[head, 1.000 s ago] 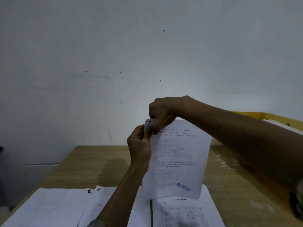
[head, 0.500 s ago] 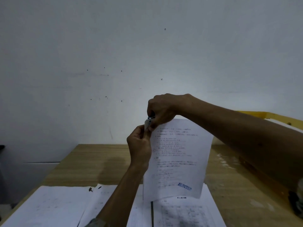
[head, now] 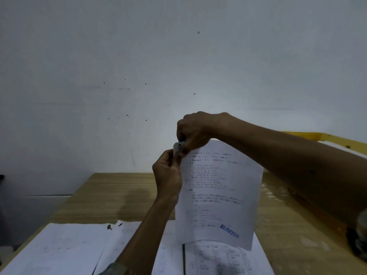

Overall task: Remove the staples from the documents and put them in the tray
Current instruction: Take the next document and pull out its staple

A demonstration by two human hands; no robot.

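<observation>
Document [head: 218, 191] up in the air, and all the action is at its top-left corner. The left hand [head: 167, 175] pinches the paper just under that corner, thumb and fingers closed on it, and the rest of the page hangs free below the grip. The right hand [head: 195, 129] reaches in from above, fingers curled round a small white-and-blue remover [head: 178, 146] whose nose sits right at the corner, just above the left pinch. The staple is hidden under the fingers, so I can't tell if it has lifted.

To do this well, I'd say hold the left pinch firm and close beside the staple so the paper is taut and won't tear. Slide the remover under the crown, squeeze, and pull straight off the page, not sideways. Hold the staple in the tool, because dropped among the papers [head: 65, 249] on the table [head: 119, 191] below the grip, it's lost.

A yellow rim [head: 317, 136] shows beyond the right forearm. Whether it's the tray, I can't tell.
</observation>
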